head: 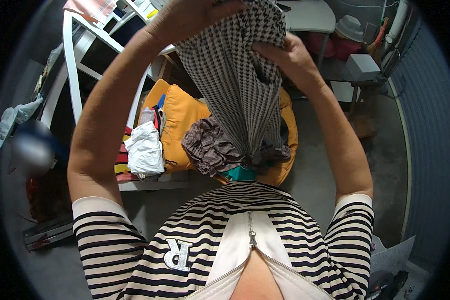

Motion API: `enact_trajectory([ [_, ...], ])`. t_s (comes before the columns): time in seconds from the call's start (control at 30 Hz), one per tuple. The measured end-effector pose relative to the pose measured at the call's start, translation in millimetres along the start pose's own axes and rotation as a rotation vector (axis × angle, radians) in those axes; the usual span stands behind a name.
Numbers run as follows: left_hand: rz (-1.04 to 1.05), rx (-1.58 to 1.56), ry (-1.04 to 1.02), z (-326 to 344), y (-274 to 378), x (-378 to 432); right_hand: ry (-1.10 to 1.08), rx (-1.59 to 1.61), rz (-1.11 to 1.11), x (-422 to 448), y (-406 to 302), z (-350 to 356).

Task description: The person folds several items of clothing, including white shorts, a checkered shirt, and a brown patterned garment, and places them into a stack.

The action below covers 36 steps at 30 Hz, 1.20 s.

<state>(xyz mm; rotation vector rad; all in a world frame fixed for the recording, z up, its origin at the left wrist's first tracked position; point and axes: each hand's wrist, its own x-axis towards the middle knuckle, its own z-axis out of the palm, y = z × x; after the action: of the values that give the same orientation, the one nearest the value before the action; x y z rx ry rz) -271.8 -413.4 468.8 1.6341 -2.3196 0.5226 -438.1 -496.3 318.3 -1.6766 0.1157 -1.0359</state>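
Note:
A black-and-white houndstooth garment (232, 78) hangs gathered in front of me, raised by both hands. My left hand (198, 17) grips its upper left part near the top edge of the view, and some fingers are hidden. At the upper right edge, my right hand (290, 56) pinches the cloth with the thumb in front. Below the hanging folds lies a crumpled brownish-purple patterned cloth (213, 150), with teal fabric (240, 173) under it. These rest on an orange padded seat (290, 138). Left of them stands an orange cushion (180, 116), beside a folded white garment (146, 150).
White frame bars (73, 67) rise at the left, near a pink cloth (93, 9). A white table (309, 17), pink basins (335, 47) and a white box (363, 66) stand at the upper right. A ribbed grey shutter (427, 123) borders the right side.

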Motion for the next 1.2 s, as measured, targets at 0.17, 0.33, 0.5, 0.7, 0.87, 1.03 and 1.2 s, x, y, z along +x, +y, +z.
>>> enact_trajectory([
  [0.17,-0.037,0.175,0.07,-22.0,-4.5,14.9,0.127,0.206,0.092,-28.7,39.7,-11.2],
  [0.33,-0.146,0.321,0.064,-52.9,10.0,15.0,0.033,0.328,0.223,-54.3,80.1,-5.0],
  [0.5,0.145,0.254,0.177,-68.5,-52.2,3.4,0.162,0.055,0.198,-93.2,137.5,38.3],
  [0.7,0.102,0.26,0.291,-108.9,-60.3,-29.3,0.248,-0.059,0.31,-148.7,149.2,82.9],
  [0.87,0.183,0.423,0.405,-112.6,-58.2,-42.4,0.421,0.116,0.289,-140.9,155.5,82.5],
  [1.03,0.15,0.521,0.486,-124.7,-53.2,-53.2,-0.028,0.459,0.35,-119.2,156.7,63.1],
  [1.2,0.054,0.996,0.442,-170.4,-73.2,-77.3,-0.19,-0.218,0.1,-94.0,163.9,31.3],
])
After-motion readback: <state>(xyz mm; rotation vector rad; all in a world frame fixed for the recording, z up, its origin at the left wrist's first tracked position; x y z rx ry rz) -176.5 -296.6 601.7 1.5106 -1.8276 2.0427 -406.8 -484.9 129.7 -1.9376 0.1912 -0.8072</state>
